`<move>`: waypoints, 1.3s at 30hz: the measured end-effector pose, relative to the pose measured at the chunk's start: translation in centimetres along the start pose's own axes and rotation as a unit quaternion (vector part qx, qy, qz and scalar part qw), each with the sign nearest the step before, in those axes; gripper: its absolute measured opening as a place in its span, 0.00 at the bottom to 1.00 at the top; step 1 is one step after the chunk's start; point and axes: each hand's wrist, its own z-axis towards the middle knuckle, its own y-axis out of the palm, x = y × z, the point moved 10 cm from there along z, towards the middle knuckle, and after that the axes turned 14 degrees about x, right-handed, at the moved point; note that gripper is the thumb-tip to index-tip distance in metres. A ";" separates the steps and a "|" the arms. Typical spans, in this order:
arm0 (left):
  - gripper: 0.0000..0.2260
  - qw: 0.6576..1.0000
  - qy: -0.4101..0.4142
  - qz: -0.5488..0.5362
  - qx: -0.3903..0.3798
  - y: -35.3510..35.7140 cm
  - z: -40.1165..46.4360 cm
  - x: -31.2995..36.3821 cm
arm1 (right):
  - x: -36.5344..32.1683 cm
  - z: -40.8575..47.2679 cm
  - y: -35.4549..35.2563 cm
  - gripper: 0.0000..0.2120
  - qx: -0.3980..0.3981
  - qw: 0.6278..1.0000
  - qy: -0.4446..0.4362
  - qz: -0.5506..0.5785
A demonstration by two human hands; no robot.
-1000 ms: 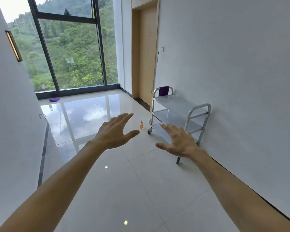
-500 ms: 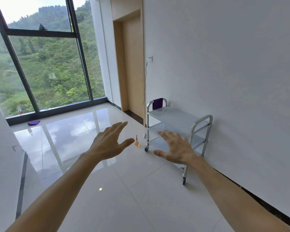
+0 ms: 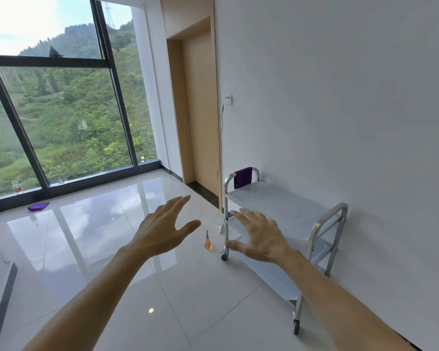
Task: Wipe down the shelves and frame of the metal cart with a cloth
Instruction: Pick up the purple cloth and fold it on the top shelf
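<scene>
Head view: both arms reach forward from the bottom of the frame, and neither hand holds anything. The left hand (image 3: 162, 231) sits at centre frame with fingers straight and spread, thumb out to the right; the right hand (image 3: 260, 236) is just right of it, palm down, fingers splayed and relaxed. The right hand overlaps the near left post of the metal cart (image 3: 284, 211) in the picture, but I cannot tell that it touches it; it looks to be short of the cart.

The cart stands right of centre, lengthwise against the white wall (image 3: 340, 97), on small castors, with a flat top shelf, a lower shelf beneath and a looped tube handle at each end. The purple cloth (image 3: 243, 177) hangs draped over the far handle, just above the middle of the frame, close to the wooden door (image 3: 200, 110). A second purple cloth (image 3: 38, 206) lies on the glossy tiled floor (image 3: 112, 249) at the left edge, near a plastic bottle (image 3: 16, 186) by the window (image 3: 61, 110). A small orange bottle (image 3: 207, 243) stands on the floor just left of the cart's near castor.

My judgement: wiping has not begun; the cloth must be fetched first. It looks soft, light and limp, so it should lift off the handle with a simple pinch at its top fold. The cart looks stiff, smooth and likely to roll on its castors, so a steadying grip on a handle tube seems wise while wiping
</scene>
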 end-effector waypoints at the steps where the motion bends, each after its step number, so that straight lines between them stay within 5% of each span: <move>1: 0.37 1.000 -0.001 0.004 -0.005 0.8 1.3 -0.5 | 0.7 1.5 0.6 0.41 -0.004 1.000 -0.001 -0.002; 22: 0.38 0.997 0.026 -0.053 -0.053 23.8 35.1 -16.4 | 10.8 33.9 18.8 0.38 -0.030 0.998 0.060 -0.009; 39: 0.35 0.986 0.078 -0.104 -0.105 43.0 58.2 -18.7 | 27.5 52.1 31.6 0.39 -0.054 0.984 0.167 0.001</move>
